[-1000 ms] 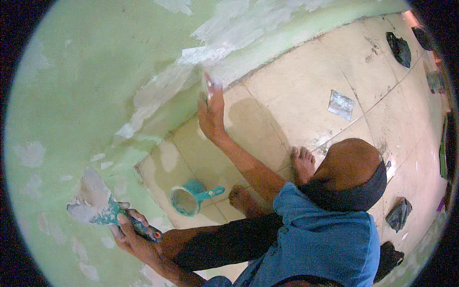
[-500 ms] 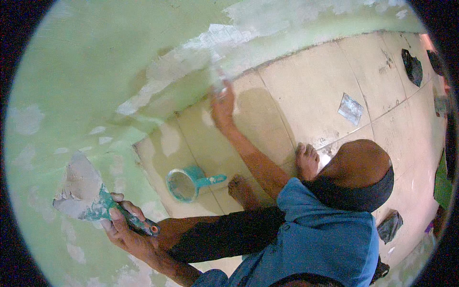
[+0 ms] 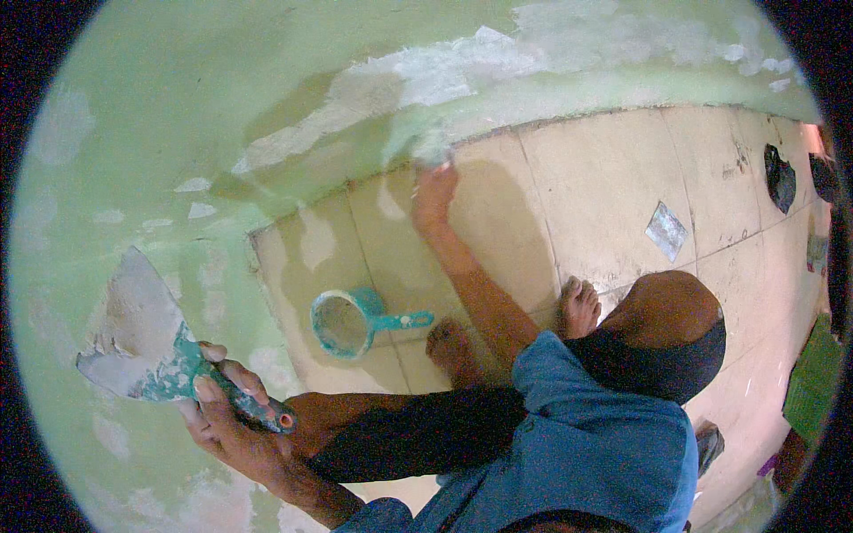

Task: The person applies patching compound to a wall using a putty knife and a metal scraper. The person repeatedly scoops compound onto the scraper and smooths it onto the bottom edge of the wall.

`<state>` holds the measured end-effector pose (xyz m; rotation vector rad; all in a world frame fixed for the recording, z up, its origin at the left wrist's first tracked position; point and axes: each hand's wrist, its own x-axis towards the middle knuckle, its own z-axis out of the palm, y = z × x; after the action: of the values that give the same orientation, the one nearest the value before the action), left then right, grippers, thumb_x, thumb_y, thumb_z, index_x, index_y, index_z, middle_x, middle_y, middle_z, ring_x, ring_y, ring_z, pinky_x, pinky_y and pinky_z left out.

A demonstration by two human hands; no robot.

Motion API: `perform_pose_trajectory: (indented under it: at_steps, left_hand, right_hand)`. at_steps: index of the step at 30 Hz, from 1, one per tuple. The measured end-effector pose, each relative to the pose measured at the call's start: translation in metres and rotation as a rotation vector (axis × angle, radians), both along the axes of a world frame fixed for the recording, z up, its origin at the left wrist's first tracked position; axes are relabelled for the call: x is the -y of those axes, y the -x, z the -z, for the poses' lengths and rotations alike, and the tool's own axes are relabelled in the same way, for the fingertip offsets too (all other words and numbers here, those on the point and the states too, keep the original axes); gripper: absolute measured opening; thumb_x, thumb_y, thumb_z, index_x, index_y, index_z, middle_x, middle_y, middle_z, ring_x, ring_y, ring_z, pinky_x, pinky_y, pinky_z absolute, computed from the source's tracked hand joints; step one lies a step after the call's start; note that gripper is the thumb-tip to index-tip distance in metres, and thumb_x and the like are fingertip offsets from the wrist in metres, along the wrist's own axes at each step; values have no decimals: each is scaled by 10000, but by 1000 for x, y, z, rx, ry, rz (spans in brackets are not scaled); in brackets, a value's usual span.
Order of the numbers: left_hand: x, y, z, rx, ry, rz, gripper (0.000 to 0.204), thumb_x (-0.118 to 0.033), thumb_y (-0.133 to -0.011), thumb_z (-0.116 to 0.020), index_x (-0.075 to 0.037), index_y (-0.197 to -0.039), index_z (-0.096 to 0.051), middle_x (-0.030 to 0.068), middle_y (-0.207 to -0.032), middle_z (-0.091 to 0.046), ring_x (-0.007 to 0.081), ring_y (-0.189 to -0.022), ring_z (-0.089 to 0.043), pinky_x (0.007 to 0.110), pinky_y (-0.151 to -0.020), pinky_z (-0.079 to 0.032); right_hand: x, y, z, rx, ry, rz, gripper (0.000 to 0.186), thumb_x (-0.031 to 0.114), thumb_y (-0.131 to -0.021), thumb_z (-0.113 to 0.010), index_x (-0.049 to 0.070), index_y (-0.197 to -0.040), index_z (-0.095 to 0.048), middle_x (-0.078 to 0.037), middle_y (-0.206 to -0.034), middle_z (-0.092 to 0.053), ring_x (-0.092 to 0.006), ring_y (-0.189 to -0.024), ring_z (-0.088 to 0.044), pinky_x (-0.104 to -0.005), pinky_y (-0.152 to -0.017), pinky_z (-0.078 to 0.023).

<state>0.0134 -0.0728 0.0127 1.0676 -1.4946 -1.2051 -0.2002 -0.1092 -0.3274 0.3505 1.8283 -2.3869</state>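
My left hand [image 3: 233, 417] is wrapped round the dark green handle of a wide putty knife [image 3: 188, 360]. Pale grey putty [image 3: 138, 306] lies spread over its blade. Farther off, my right hand [image 3: 435, 197] is closed on a small putty knife [image 3: 434, 149], smeared by motion, low against the green wall [image 3: 293, 80] just above the floor edge. Whitish filler patches [image 3: 418, 67] run along the wall above this hand. Between my arms, a teal plastic dipper [image 3: 369, 298] stands on the tiles, its handle pointing right.
My bent knees [image 3: 662, 306] and bare feet [image 3: 582, 306] are on the cream tiled floor [image 3: 613, 186]. A diamond-shaped, silvery flat piece [image 3: 666, 231] lies right of my right arm. Black crumpled pieces [image 3: 780, 178] and a green item [image 3: 813, 377] lie toward the right rim.
My right hand and its putty knife have moved down the wall, away from the filler patch toward the floor edge. The left hand's putty knife has shifted slightly left. The view has moved a little.
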Motion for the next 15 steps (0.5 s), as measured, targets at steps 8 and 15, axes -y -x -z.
perform_pose_trajectory:
  at_steps: [8,15]
  left_hand:
    - [1,-5,3,7,23,-45,299,-216,-921,-498,58,-1037,-475,82,-578,-482,87,-368,-386,198,-283,-328]
    - [6,-27,5,-84,-28,29,309,-201,-917,-506,78,-1041,-462,82,-566,-475,82,-388,-395,193,-305,-298]
  right_hand:
    - [-49,-19,48,259,444,84,151,175,-853,-530,48,-929,-562,-25,-829,-562,-135,-672,-513,-281,-554,-433]
    - [-90,69,58,136,316,227,132,174,-822,-558,53,-859,-522,-31,-744,-500,-158,-601,-496,-329,-501,-426]
